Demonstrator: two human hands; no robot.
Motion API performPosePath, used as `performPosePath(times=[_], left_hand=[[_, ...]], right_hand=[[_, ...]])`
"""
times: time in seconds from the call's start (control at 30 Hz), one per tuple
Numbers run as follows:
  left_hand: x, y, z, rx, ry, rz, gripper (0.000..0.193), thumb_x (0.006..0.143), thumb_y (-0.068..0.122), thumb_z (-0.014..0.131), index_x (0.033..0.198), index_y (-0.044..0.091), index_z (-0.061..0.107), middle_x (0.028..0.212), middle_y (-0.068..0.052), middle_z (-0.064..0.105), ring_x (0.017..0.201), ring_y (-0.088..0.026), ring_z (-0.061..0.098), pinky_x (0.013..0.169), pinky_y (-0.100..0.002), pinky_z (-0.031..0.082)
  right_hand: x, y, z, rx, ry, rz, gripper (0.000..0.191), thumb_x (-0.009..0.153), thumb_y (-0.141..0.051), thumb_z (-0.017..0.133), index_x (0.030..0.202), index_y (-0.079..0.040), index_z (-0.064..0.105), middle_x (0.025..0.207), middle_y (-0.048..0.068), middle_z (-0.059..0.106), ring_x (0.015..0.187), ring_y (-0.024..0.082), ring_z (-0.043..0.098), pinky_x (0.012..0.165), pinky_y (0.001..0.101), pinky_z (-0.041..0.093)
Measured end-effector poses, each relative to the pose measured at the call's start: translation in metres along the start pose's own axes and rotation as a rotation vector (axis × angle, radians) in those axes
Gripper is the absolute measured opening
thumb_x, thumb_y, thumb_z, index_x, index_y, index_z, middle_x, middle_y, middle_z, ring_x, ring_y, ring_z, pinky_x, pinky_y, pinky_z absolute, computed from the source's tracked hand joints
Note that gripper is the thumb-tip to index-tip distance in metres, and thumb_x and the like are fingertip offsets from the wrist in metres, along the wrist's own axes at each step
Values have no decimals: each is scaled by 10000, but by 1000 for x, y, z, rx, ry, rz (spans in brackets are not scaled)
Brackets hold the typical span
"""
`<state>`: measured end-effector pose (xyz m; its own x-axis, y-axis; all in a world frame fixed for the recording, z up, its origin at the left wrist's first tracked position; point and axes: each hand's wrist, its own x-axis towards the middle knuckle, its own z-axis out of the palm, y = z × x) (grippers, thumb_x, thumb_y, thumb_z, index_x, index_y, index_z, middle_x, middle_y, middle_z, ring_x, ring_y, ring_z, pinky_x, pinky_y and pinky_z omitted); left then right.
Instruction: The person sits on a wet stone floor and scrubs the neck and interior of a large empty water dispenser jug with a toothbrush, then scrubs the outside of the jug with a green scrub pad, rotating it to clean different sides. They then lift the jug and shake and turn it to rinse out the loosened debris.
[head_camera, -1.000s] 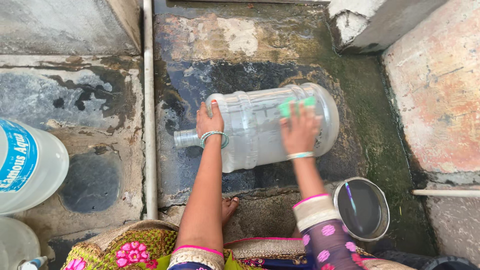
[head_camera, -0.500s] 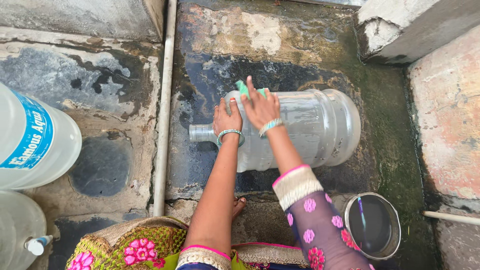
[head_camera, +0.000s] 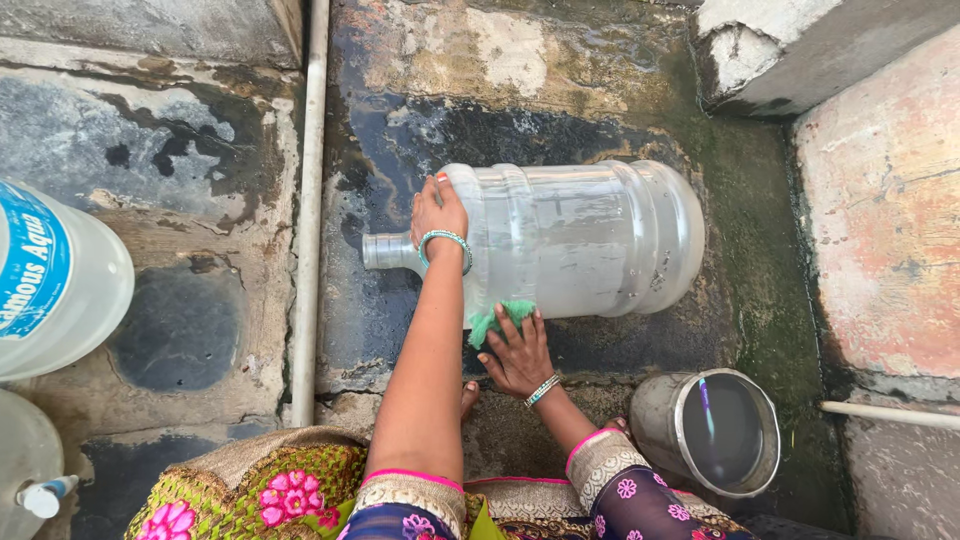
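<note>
Gripping nothing outright, the left hand (head_camera: 438, 212) is lying flat, fingers spread, on the shoulder of a big clear water jug (head_camera: 575, 240), pressing it just above the neck. That jug is lying on its side on the wet, stained concrete floor (head_camera: 520, 60), its narrow neck (head_camera: 388, 250) pointing left and its base toward the right. At the jug's near lower side the right hand (head_camera: 517, 352) is pushing a green scrub pad (head_camera: 497, 318) against the plastic, fingers curled over the pad and holding it to the wall of the jug. Both wrists are wearing bangles. Just right of the right forearm a steel pot (head_camera: 712, 432) is standing upright on the floor with water in it. A white pipe (head_camera: 305, 210) is running up the floor left of the jug, and beyond it another large water jug (head_camera: 55, 285) with a blue label is lying at the left edge.
</note>
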<state>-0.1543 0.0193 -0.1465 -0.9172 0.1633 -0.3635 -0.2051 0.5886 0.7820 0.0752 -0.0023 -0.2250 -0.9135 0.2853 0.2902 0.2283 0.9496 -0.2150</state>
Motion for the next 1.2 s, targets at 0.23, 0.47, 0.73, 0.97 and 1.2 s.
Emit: performPosePath(times=[0.23,0.47,0.73,0.97,1.2], left_hand=[[5,0,-4,-15,18,66,645,991,593,405,1452,172,568,1495,-116,553,1403,-320,487,1168,-439,350],[9,0,-5,-95,38,68,639,933,570,538,1399,138,604,1441,-136,594,1343,-328,546,1123,-398,401],[6,0,-11,-71,38,62,629,931,558,551,1408,151,596,1449,-138,571,1342,-325,533,1107,-402,402],[7,-3,-7,-120,10,11,628,916,539,572,1408,149,598,1441,-116,604,1325,-292,585,1105,-366,433],[17,-8,-5,-117,10,24,625,914,534,573,1400,142,599,1454,-109,587,1332,-290,564,1107,-369,414]], right_hand=[[74,-7,-15,142,132,97,473,1016,-528,468,1193,-107,590,1692,160,303,1581,475,199,1266,668,110],[30,-5,-2,-53,4,-83,644,1066,-645,408,1397,-98,480,1720,137,226,1577,395,161,1260,624,98],[45,91,-43,-143,335,648,769,1048,-585,184,1653,-115,256,1735,147,145,1615,427,53,1292,645,-22],[29,-11,7,6,349,229,816,1045,-685,186,1672,-167,122,1743,96,13,1615,387,-55,1282,641,-12],[15,48,3,-157,382,395,794,1068,-652,299,1682,-235,19,1723,196,78,1592,452,100,1272,663,19]])
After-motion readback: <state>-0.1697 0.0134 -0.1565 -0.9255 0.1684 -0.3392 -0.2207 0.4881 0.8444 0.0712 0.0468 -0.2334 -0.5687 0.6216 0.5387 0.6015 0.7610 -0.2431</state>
